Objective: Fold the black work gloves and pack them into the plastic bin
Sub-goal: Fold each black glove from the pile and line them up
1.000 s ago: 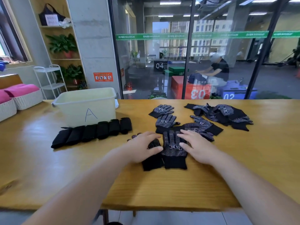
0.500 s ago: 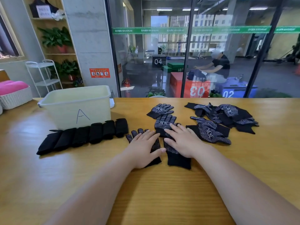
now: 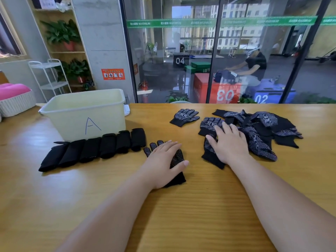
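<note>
A row of folded gloves lies along the front wall of the plastic bin, barring a low approach from the near side. Bare table runs between the bin and a single flat glove, and along the near edge; the loose glove pile crowds the right.

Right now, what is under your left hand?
A black dotted glove, flat on the table. Its fingertips poke out past the left hand and its cuff shows by the wrist. The hand covers the glove's middle.
</note>
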Action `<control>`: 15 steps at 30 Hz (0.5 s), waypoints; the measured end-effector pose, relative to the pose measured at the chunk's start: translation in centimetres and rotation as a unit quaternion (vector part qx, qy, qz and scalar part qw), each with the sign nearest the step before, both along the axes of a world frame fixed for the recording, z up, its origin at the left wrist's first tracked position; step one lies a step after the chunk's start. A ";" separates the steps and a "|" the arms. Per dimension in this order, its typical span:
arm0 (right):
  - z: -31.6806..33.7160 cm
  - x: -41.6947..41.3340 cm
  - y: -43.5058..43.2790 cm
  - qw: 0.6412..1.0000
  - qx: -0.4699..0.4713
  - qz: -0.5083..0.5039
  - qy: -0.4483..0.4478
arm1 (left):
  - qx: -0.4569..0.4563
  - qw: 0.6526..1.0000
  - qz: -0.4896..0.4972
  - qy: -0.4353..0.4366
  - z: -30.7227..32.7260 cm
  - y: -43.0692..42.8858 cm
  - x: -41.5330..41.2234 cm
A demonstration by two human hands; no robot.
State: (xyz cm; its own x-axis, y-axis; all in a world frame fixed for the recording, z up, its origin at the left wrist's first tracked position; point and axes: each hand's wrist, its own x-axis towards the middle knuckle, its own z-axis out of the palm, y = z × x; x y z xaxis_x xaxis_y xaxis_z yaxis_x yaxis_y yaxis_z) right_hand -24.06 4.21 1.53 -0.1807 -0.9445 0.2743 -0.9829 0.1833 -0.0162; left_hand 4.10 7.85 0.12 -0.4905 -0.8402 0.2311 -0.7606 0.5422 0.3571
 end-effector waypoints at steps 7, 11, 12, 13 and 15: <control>-0.3 1.7 5.3 0.999 0.005 0.042 -0.007 | -0.066 0.993 0.102 0.001 0.3 0.4 0.1; -0.2 1.6 9.1 0.991 0.019 0.125 -0.052 | -0.046 0.995 0.089 -0.014 0.2 1.0 0.4; 0.0 1.7 9.9 0.986 0.027 0.150 -0.060 | -0.039 0.996 0.077 -0.014 0.3 1.2 0.5; 0.1 1.7 10.7 0.982 0.036 0.171 -0.067 | -0.032 0.997 0.064 -0.017 0.4 1.4 0.6; 0.4 1.8 11.8 0.976 0.047 0.197 -0.085 | -0.024 0.999 0.044 -0.021 0.6 1.7 0.8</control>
State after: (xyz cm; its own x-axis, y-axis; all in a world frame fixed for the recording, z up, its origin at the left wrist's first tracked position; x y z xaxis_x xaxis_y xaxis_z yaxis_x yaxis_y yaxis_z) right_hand -22.26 15.99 1.95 0.1660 -0.9694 0.1806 -0.9620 -0.1995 -0.1866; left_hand 4.86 9.55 0.72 -0.4246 -0.8695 0.2522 -0.8201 0.4874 0.2997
